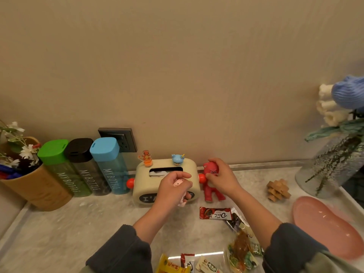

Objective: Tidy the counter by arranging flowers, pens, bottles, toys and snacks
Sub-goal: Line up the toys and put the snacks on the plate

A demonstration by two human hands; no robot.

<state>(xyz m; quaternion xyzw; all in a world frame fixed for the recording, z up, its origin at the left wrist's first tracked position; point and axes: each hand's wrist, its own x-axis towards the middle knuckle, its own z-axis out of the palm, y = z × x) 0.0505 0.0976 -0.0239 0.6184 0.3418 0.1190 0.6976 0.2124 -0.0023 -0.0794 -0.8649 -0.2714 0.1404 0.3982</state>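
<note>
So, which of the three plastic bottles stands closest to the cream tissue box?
The blue transparent plastic bottle with the light blue lid, rightmost in the row; the green-lidded bottle and the black-lidded bottle stand further left.

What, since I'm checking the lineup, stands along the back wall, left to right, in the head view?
Tan flower holder, green-capped bottle, black-capped bottle, blue-capped bottle, cream tissue box, red toy figure, wooden puzzle, glass vase.

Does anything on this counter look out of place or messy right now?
Yes. The snack packets lie scattered and overlapping at the counter's front edge, not gathered on the pink plate beside them. The wooden puzzle sits alone near the vase. The three bottles stand in a neat row.
</note>
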